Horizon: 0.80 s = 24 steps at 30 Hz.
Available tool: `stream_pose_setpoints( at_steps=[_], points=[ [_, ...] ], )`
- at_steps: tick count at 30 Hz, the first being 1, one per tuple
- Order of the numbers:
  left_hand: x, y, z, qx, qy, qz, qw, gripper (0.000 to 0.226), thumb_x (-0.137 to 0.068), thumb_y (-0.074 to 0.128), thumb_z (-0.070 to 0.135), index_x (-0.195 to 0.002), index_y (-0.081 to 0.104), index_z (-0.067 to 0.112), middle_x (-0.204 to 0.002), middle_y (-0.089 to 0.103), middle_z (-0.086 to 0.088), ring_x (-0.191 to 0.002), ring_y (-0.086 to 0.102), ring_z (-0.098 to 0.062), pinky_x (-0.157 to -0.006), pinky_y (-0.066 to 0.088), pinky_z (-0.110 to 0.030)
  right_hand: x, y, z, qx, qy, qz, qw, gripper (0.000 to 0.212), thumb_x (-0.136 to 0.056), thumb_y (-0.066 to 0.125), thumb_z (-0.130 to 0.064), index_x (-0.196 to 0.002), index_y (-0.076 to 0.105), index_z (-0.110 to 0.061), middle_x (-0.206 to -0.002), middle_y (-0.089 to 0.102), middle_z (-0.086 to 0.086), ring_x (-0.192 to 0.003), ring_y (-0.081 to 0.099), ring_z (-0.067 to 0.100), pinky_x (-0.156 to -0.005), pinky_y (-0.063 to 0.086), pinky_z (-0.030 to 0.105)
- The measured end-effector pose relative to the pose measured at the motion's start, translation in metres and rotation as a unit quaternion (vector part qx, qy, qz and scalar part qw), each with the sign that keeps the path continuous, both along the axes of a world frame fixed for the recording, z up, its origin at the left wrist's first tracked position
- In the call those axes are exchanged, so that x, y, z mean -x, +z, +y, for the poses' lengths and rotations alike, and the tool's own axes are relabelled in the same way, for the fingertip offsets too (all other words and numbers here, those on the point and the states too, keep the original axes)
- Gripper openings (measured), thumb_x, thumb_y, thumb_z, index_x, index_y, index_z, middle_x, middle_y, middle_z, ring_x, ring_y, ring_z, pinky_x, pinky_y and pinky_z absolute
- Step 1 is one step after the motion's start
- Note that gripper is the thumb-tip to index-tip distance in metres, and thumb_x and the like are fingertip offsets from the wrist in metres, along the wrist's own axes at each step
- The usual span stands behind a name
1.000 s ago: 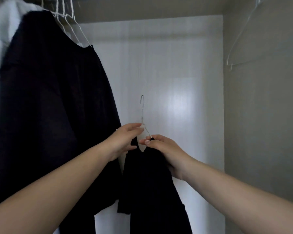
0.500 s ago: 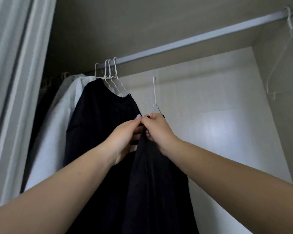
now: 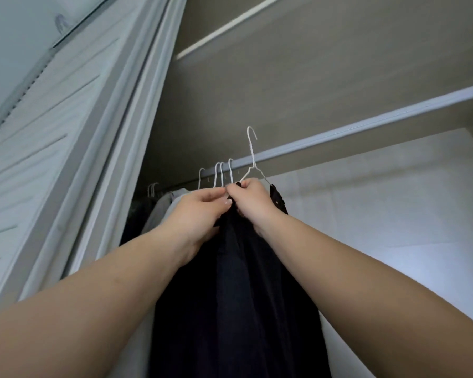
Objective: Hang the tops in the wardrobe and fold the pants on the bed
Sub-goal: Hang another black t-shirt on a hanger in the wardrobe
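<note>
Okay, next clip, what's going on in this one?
A person is hanging a dark top in a wardrobe. Both hands are raised to the neck of its white wire hanger: the left hand and the right hand grip the fabric and wire there. The hanger's hook sits in front of the rail, not yet over it. Other hangers with clothes already hang on the rail to the left.

A pale grey metal rail [image 3: 366,126] crosses the wardrobe interior; above it a beige ceiling panel [image 3: 311,64], below it a glossy white back wall [image 3: 380,214], left a white louvred door [image 3: 38,132]
</note>
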<state>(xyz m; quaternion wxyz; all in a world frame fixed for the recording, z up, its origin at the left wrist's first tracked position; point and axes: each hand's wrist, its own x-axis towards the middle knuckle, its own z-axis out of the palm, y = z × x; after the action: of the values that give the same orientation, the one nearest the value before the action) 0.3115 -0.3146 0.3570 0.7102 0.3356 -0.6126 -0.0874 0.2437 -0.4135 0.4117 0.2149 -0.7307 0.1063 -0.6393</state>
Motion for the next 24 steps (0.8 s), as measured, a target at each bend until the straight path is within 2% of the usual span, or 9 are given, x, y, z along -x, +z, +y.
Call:
stream_pose_setpoints(
  at_steps=[3, 5, 9, 13, 17, 19, 21, 22, 24],
  points=[
    [-0.004, 0.009, -0.005, 0.029, -0.002, 0.042, 0.999, 0.04, -0.094, 0.047, -0.007, -0.13, 0.054, 0.009, -0.129, 0.06, -0.004, -0.118, 0.057, -0.02, -0.101, 0.045, -0.035, -0.015, 0.018, -0.004, 0.0, -0.026, -0.017, 1.0, 0.033, -0.083, 0.054, -0.02, -0.06, 0.031, -0.02, -0.056, 0.034, -0.002, -0.048, 0.033, 0.015, -0.046, 0.025, 0.026],
    [-0.006, 0.012, -0.006, 0.036, -0.002, 0.063, 0.997, 0.047, -0.093, 0.046, -0.01, -0.138, 0.046, 0.005, -0.135, 0.055, -0.008, -0.125, 0.052, -0.024, -0.106, 0.042, -0.037, -0.023, 0.024, -0.008, -0.009, -0.031, -0.022, 0.999, 0.033, -0.082, 0.054, -0.021, -0.06, 0.031, -0.02, -0.057, 0.035, -0.002, -0.048, 0.034, 0.016, -0.046, 0.026, 0.026],
    [-0.007, 0.013, -0.007, 0.035, 0.002, 0.063, 0.997, 0.052, -0.092, 0.044, -0.011, -0.141, 0.042, 0.008, -0.135, 0.054, -0.01, -0.113, 0.057, -0.023, -0.092, 0.046, -0.03, -0.034, 0.024, -0.013, -0.035, -0.023, -0.013, 0.999, 0.028, -0.082, 0.054, -0.021, -0.06, 0.037, -0.017, -0.055, 0.041, 0.001, -0.047, 0.037, 0.017, -0.045, 0.027, 0.025],
    [-0.009, 0.013, -0.007, 0.027, 0.005, 0.065, 0.998, 0.052, -0.093, 0.043, -0.009, -0.141, 0.041, 0.011, -0.122, 0.059, -0.011, -0.085, 0.058, -0.015, -0.066, 0.045, -0.024, -0.042, 0.017, -0.021, -0.073, -0.018, 0.007, 0.997, 0.021, -0.082, 0.053, -0.028, -0.067, 0.053, -0.014, -0.057, 0.048, 0.001, -0.049, 0.041, 0.017, -0.048, 0.029, 0.025],
    [-0.017, 0.011, -0.011, 0.026, 0.021, 0.068, 0.997, 0.05, -0.093, 0.042, -0.01, -0.138, 0.044, 0.01, -0.094, 0.061, 0.001, -0.081, 0.06, -0.013, -0.07, 0.049, -0.023, -0.045, 0.012, -0.021, -0.076, 0.0, 0.011, 0.997, 0.03, -0.087, 0.054, -0.04, -0.068, 0.055, -0.016, -0.059, 0.05, 0.0, -0.055, 0.046, 0.016, -0.056, 0.036, 0.029],
    [-0.019, 0.01, -0.012, 0.028, 0.02, 0.07, 0.997, 0.049, -0.094, 0.041, -0.01, -0.138, 0.044, 0.011, -0.099, 0.063, 0.0, -0.083, 0.061, -0.013, -0.073, 0.051, -0.023, -0.04, 0.011, -0.018, -0.074, 0.004, 0.01, 0.997, 0.035, -0.091, 0.052, -0.043, -0.068, 0.055, -0.017, -0.06, 0.051, 0.001, -0.057, 0.048, 0.015, -0.06, 0.041, 0.03],
    [-0.02, 0.009, -0.013, 0.029, 0.023, 0.065, 0.997, 0.048, -0.095, 0.04, -0.009, -0.138, 0.045, 0.012, -0.115, 0.063, -0.004, -0.092, 0.063, -0.016, -0.081, 0.053, -0.028, -0.033, 0.007, -0.014, -0.071, 0.019, 0.014, 0.997, 0.035, -0.094, 0.05, -0.043, -0.071, 0.056, -0.017, -0.064, 0.053, 0.0, -0.059, 0.05, 0.012, -0.06, 0.046, 0.027],
    [-0.02, 0.009, -0.013, 0.032, 0.029, 0.06, 0.997, 0.047, -0.096, 0.04, -0.008, -0.138, 0.045, 0.013, -0.121, 0.062, -0.006, -0.098, 0.063, -0.018, -0.087, 0.052, -0.032, -0.029, 0.004, -0.013, -0.065, 0.024, 0.016, 0.997, 0.032, -0.094, 0.049, -0.043, -0.076, 0.059, -0.018, -0.069, 0.056, 0.0, -0.062, 0.052, 0.011, -0.061, 0.048, 0.025],
    [-0.02, 0.007, -0.015, 0.043, 0.045, 0.05, 0.997, 0.047, -0.095, 0.041, -0.007, -0.138, 0.046, 0.013, -0.124, 0.062, -0.007, -0.107, 0.062, -0.021, -0.098, 0.049, -0.038, -0.021, -0.005, -0.012, -0.051, 0.027, 0.008, 0.998, 0.025, -0.094, 0.052, -0.04, -0.101, 0.061, -0.018, -0.089, 0.061, -0.001, -0.068, 0.057, 0.008, -0.066, 0.053, 0.025]
  ],
)
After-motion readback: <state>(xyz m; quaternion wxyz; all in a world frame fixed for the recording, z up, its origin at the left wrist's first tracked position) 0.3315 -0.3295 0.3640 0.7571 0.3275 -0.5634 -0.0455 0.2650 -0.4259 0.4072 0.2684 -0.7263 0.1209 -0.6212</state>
